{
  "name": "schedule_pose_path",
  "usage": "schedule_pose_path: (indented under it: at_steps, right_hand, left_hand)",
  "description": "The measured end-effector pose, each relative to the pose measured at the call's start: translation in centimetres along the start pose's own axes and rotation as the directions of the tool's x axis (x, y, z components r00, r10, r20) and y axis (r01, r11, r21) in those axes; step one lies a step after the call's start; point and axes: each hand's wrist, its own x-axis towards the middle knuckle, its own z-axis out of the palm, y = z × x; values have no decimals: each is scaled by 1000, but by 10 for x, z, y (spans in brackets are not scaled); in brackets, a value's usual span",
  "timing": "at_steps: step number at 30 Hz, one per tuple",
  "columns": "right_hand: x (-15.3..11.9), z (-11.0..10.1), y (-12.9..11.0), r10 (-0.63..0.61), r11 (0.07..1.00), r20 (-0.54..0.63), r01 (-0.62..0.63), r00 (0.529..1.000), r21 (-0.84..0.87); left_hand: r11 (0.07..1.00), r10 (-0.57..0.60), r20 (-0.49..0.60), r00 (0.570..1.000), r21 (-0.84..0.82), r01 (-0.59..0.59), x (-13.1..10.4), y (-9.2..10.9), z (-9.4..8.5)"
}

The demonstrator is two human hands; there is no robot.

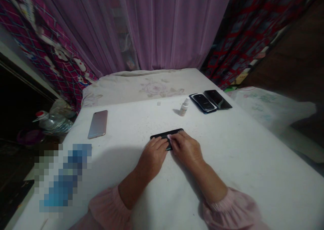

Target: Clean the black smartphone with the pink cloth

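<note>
A black phone [162, 135] lies on the white cloth in front of me, partly covered by both hands. My left hand [154, 155] holds the phone by its left part, with the fingers close together over it. My right hand [186, 148] pinches a small pink piece of cloth or paper [169, 136] and presses it on the phone's surface. Most of the pink piece is hidden under the fingers. Beyond my right hand stands a small white spray bottle [184, 107].
A rose-gold phone [98, 124] lies at the left. Several dark phones [218, 99] are grouped at the back right, some stacked. A small clear square [159, 103] sits near the cloth's fold. A blurred blue item [67, 176] is at the left edge, near a plastic bottle [54, 122].
</note>
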Motion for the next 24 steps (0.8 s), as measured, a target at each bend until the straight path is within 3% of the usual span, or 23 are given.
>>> schedule_pose_path:
  at_steps: [8, 12, 19, 24]
  right_hand:
    - [9, -15, 30, 164, 985, -22, -165, 986, -45]
    - [8, -11, 24, 153, 985, -45, -156, 987, -76]
    - [4, 1, 1, -31, 999, -10, 32, 999, 35]
    - [10, -4, 24, 93, 995, -63, -95, 994, -32]
  left_hand:
    - [1000, 8, -8, 1000, 26, -8, -1, -1, 0]
    - [1000, 10, -15, 1000, 23, -9, -1, 0, -1]
    - [1000, 10, -11, 1000, 17, -10, 1, 1, 0]
    - [1000, -4, -10, 1000, 4, 4, -1, -1, 2]
